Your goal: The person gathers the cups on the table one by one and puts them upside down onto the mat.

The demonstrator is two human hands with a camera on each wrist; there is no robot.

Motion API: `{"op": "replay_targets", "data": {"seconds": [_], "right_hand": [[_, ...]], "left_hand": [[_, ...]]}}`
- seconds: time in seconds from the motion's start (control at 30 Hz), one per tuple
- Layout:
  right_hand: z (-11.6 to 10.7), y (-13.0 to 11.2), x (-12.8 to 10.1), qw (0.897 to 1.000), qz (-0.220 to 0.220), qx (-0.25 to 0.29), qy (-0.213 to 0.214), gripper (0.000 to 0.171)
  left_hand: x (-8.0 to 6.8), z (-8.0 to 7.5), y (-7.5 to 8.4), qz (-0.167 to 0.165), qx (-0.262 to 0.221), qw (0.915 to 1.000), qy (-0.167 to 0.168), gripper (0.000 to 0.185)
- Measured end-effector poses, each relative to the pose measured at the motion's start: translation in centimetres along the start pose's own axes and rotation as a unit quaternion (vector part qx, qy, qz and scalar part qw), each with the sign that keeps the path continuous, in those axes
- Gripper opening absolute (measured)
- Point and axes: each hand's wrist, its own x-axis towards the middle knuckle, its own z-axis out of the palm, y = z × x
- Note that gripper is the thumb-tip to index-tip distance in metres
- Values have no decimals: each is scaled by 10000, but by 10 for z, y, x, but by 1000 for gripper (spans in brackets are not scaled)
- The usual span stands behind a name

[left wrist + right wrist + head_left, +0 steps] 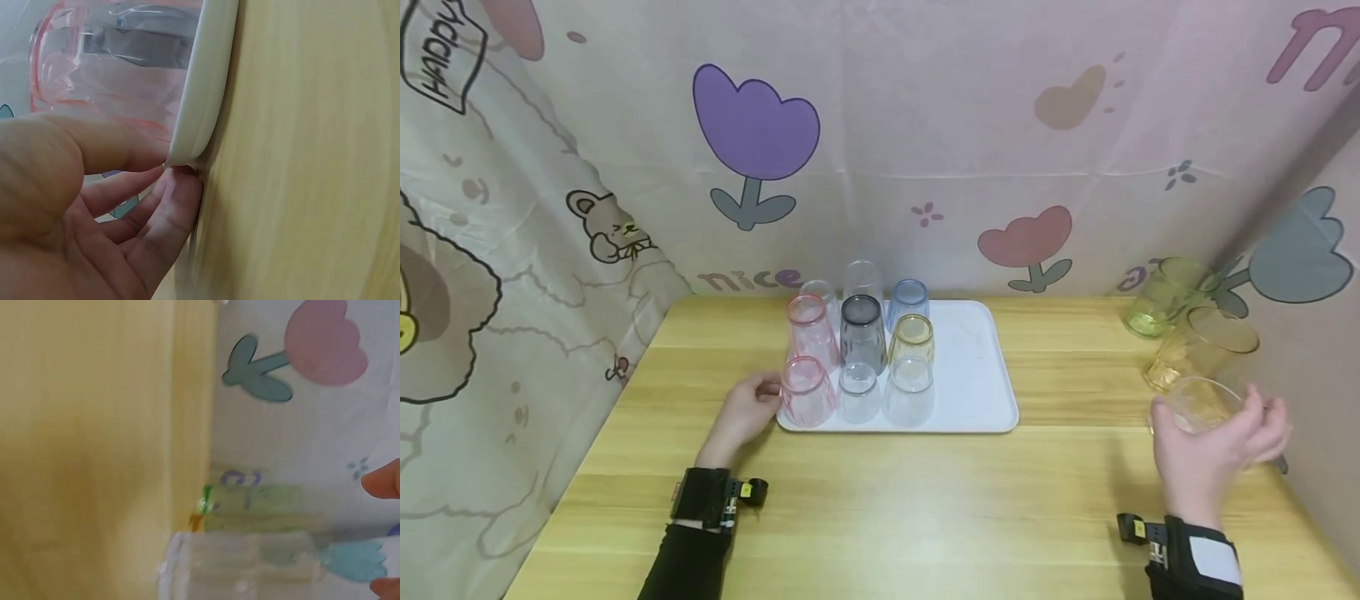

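A white tray [977, 392] in the middle of the wooden table carries several upturned plastic cups. My left hand [758, 398] is at the tray's front left corner, beside a pink cup [807, 392]. In the left wrist view its fingertips [181, 182] touch under the tray's rim [206, 81] while the thumb lies over it, next to the pink cup [106, 69]. My right hand [1225, 429] hovers at the far right with its fingers spread around a clear cup [1195, 406], not visibly touching it. The clear cup [244, 569] fills the bottom of the right wrist view.
A yellow cup [1202, 346] and a green cup [1165, 296] stand behind the clear one by the right curtain wall. Printed cloth walls close in the table at the back and both sides. The green cup [262, 503] shows against the curtain.
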Motion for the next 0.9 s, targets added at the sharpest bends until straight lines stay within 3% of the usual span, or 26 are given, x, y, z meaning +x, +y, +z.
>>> {"op": "replay_targets", "data": {"seconds": [0.13,0.23,0.3,0.4,0.5,0.57,0.77,0.9], "right_hand": [[-9,10,6,9985,546,29,5,106],[-13,12,13,9913,1216,493,-61,116],[-15,13,19,9816,1626,1000,-67,123],[-15,15,27,9570,2219,1863,-155,129],[-16,18,34,9404,2709,2020,-379,132],[-16,21,37,9349,2918,1956,-501,131],[-12,26,38,9328,3068,1785,-624,118],[-9,28,34,9367,3014,1714,-495,87]], "left_hand": [[-2,2,0,10,-3,10000,19,45],[-3,2,0,4,3,10000,51,43],[-4,2,0,-4,-3,10000,67,42],[-4,2,-1,-9,-1,10000,68,42],[-3,3,-2,-10,-31,10000,50,41],[-3,3,-2,-9,-51,10000,51,41],[0,2,-3,17,-47,10000,50,40],[2,2,-3,-18,-6,10000,41,38]]}}
